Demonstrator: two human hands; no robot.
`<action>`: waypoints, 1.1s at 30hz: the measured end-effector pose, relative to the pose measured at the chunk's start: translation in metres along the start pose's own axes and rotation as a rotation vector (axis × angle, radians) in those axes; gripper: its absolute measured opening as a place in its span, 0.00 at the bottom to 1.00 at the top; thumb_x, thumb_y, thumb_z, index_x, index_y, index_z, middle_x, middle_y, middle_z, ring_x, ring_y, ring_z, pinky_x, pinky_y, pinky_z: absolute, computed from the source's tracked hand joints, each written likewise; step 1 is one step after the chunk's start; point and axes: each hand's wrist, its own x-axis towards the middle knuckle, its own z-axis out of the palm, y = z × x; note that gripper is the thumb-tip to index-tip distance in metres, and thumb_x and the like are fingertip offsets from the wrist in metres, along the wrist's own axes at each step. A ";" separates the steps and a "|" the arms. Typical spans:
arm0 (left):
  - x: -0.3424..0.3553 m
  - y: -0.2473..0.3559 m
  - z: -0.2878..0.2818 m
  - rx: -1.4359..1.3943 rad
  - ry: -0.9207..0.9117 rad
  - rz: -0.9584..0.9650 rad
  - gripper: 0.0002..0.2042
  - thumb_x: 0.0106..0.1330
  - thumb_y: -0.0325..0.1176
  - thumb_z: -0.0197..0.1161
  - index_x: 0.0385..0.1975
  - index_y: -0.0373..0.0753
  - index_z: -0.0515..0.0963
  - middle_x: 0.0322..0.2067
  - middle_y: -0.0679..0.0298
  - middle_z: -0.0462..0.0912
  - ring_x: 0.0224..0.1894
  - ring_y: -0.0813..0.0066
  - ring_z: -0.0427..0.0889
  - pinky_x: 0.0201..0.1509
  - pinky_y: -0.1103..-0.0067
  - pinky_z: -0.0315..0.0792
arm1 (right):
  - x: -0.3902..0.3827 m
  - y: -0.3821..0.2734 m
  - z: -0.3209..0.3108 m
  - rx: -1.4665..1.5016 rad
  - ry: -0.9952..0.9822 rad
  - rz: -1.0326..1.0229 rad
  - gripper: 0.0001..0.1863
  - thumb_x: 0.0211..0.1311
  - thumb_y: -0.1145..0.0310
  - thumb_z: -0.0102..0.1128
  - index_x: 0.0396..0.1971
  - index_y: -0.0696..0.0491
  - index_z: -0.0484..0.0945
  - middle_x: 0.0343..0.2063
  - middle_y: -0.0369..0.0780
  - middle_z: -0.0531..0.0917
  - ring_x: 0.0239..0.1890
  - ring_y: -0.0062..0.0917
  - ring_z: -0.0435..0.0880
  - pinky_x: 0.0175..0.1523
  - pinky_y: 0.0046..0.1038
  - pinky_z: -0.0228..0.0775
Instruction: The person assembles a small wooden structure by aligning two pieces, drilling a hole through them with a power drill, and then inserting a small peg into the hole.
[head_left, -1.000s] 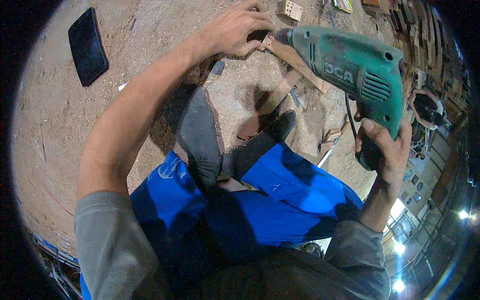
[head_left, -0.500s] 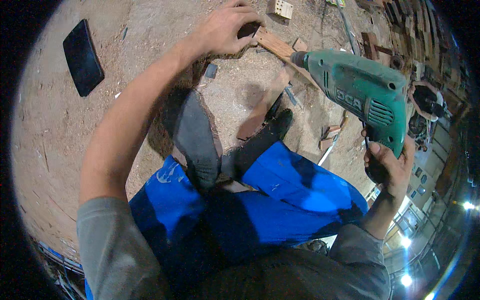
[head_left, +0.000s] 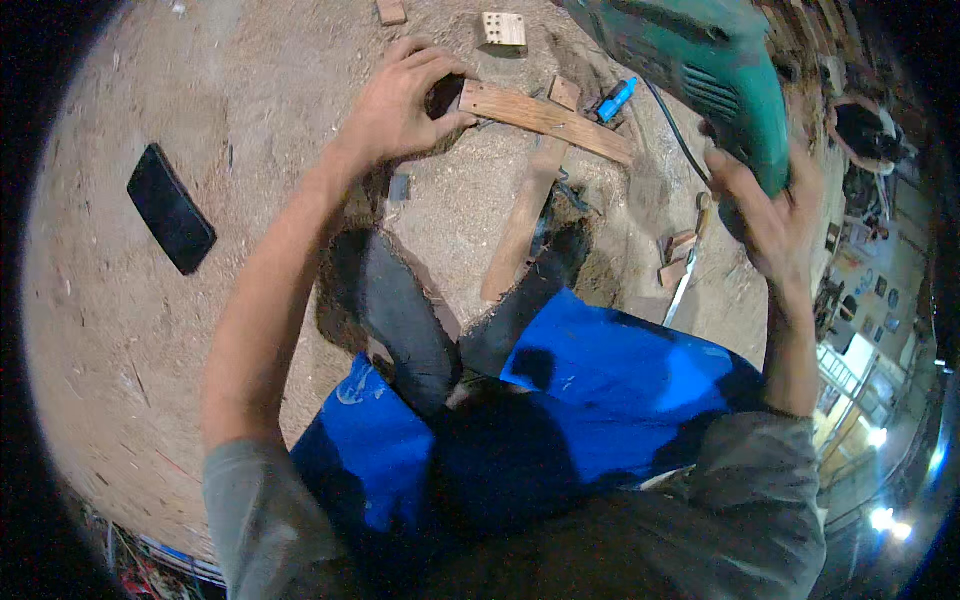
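- Wooden strip (head_left: pixel 540 118) looked stiff; left hand (head_left: pixel 408 108) curled half-open at its left end, grip unclear.
- Right of it, right hand (head_left: pixel 768 205) sensibly clasped the heavy-looking drill (head_left: pixel 715 85) by its handle.

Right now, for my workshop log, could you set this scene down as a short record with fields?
left hand: holds the wooden strip by its left end
right hand: grips the green power drill by its handle
drill's front end: outside the picture
wooden strip position: lies across a wooden slat
floor at left: black smartphone-shaped device
beyond the wooden strip: light wooden block with holes; blue object, kind unclear
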 end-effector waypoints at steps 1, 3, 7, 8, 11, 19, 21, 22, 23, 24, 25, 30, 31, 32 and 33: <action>0.000 0.002 0.003 -0.004 0.013 -0.025 0.21 0.49 0.38 0.75 0.45 0.43 0.81 0.49 0.60 0.82 0.57 0.55 0.73 0.64 0.64 0.69 | 0.012 0.006 0.009 -0.070 0.042 -0.149 0.21 0.53 0.64 0.69 0.45 0.58 0.81 0.31 0.43 0.84 0.31 0.31 0.82 0.40 0.30 0.73; 0.001 0.004 -0.002 -0.007 -0.015 -0.028 0.22 0.49 0.39 0.76 0.45 0.43 0.81 0.49 0.60 0.82 0.56 0.55 0.74 0.64 0.64 0.69 | 0.037 0.012 0.023 -0.156 0.119 -0.414 0.22 0.51 0.64 0.69 0.45 0.57 0.80 0.34 0.47 0.84 0.35 0.39 0.85 0.42 0.35 0.75; 0.006 0.012 -0.008 0.026 -0.053 -0.039 0.23 0.49 0.40 0.76 0.46 0.42 0.81 0.49 0.61 0.81 0.56 0.56 0.73 0.63 0.64 0.70 | 0.081 0.011 0.036 -0.240 0.150 -0.684 0.24 0.48 0.67 0.69 0.47 0.59 0.76 0.37 0.49 0.81 0.37 0.43 0.84 0.44 0.41 0.76; 0.006 0.012 -0.006 0.011 -0.056 -0.076 0.23 0.50 0.40 0.76 0.45 0.41 0.81 0.49 0.61 0.81 0.56 0.56 0.73 0.62 0.64 0.70 | 0.089 0.010 0.040 -0.261 0.148 -0.734 0.25 0.48 0.67 0.69 0.47 0.60 0.75 0.38 0.49 0.80 0.38 0.44 0.83 0.44 0.42 0.76; 0.007 0.008 -0.003 0.012 -0.041 -0.041 0.23 0.49 0.40 0.76 0.45 0.40 0.81 0.47 0.61 0.82 0.55 0.56 0.73 0.61 0.64 0.70 | 0.102 0.007 0.050 -0.396 -0.001 -0.644 0.28 0.51 0.62 0.65 0.53 0.57 0.73 0.40 0.50 0.80 0.40 0.47 0.83 0.44 0.41 0.78; 0.013 0.014 -0.002 -0.017 -0.030 -0.003 0.22 0.45 0.37 0.77 0.42 0.41 0.81 0.45 0.61 0.82 0.52 0.55 0.74 0.60 0.65 0.69 | 0.127 0.031 0.092 -0.398 -0.018 -0.738 0.29 0.50 0.63 0.67 0.50 0.62 0.69 0.43 0.52 0.77 0.41 0.48 0.83 0.42 0.44 0.78; 0.012 0.013 -0.001 0.003 -0.034 0.012 0.22 0.45 0.37 0.77 0.42 0.40 0.81 0.45 0.61 0.83 0.51 0.55 0.75 0.59 0.65 0.69 | 0.127 0.030 0.092 -0.408 -0.041 -0.687 0.28 0.50 0.63 0.68 0.48 0.62 0.69 0.43 0.52 0.77 0.40 0.48 0.83 0.42 0.44 0.79; 0.013 0.012 -0.003 0.026 -0.026 0.005 0.21 0.45 0.36 0.77 0.41 0.40 0.81 0.45 0.61 0.83 0.51 0.55 0.75 0.59 0.65 0.69 | 0.130 0.026 0.094 -0.414 -0.080 -0.655 0.27 0.50 0.63 0.68 0.47 0.62 0.69 0.43 0.52 0.77 0.40 0.48 0.83 0.41 0.44 0.79; 0.014 0.016 -0.005 0.019 -0.032 -0.010 0.20 0.46 0.36 0.77 0.40 0.40 0.81 0.44 0.60 0.83 0.50 0.55 0.76 0.59 0.65 0.69 | 0.138 0.031 0.106 -0.392 -0.056 -0.635 0.29 0.47 0.65 0.69 0.48 0.61 0.69 0.43 0.52 0.77 0.45 0.46 0.83 0.45 0.41 0.79; 0.014 0.019 -0.005 0.025 -0.044 0.004 0.20 0.46 0.36 0.77 0.40 0.40 0.81 0.44 0.60 0.83 0.50 0.55 0.76 0.59 0.65 0.69 | 0.140 0.038 0.115 -0.385 -0.041 -0.624 0.29 0.47 0.65 0.69 0.48 0.61 0.69 0.43 0.52 0.77 0.45 0.46 0.83 0.45 0.41 0.79; 0.015 0.020 -0.005 0.023 -0.047 -0.012 0.20 0.46 0.36 0.76 0.40 0.40 0.81 0.44 0.60 0.83 0.50 0.56 0.76 0.60 0.65 0.68 | 0.141 0.040 0.118 -0.397 0.033 -0.672 0.25 0.48 0.65 0.69 0.45 0.60 0.73 0.42 0.50 0.80 0.42 0.45 0.85 0.42 0.41 0.79; 0.019 0.022 -0.004 0.079 -0.036 0.015 0.21 0.46 0.39 0.77 0.40 0.39 0.81 0.41 0.60 0.84 0.49 0.56 0.76 0.57 0.65 0.69 | 0.156 0.048 0.131 -0.474 0.174 -0.809 0.33 0.45 0.68 0.71 0.54 0.57 0.70 0.43 0.45 0.80 0.37 0.38 0.87 0.37 0.35 0.82; 0.020 0.022 -0.005 0.086 -0.036 0.027 0.21 0.46 0.39 0.77 0.40 0.39 0.81 0.41 0.60 0.84 0.49 0.56 0.76 0.57 0.65 0.69 | 0.159 0.046 0.133 -0.478 0.166 -0.809 0.32 0.45 0.68 0.71 0.53 0.59 0.70 0.41 0.44 0.80 0.37 0.37 0.87 0.36 0.34 0.82; 0.020 0.022 -0.005 0.064 -0.040 0.030 0.21 0.46 0.38 0.77 0.40 0.39 0.81 0.41 0.59 0.83 0.49 0.56 0.76 0.57 0.65 0.69 | 0.161 0.046 0.134 -0.479 0.179 -0.808 0.32 0.45 0.68 0.71 0.53 0.59 0.70 0.41 0.44 0.80 0.37 0.37 0.87 0.36 0.34 0.82; 0.020 0.022 -0.004 0.043 -0.044 0.033 0.21 0.46 0.38 0.77 0.40 0.39 0.81 0.42 0.59 0.83 0.49 0.56 0.76 0.57 0.65 0.69 | 0.162 0.045 0.137 -0.468 0.179 -0.823 0.31 0.45 0.68 0.71 0.52 0.59 0.70 0.41 0.44 0.80 0.37 0.37 0.87 0.36 0.35 0.82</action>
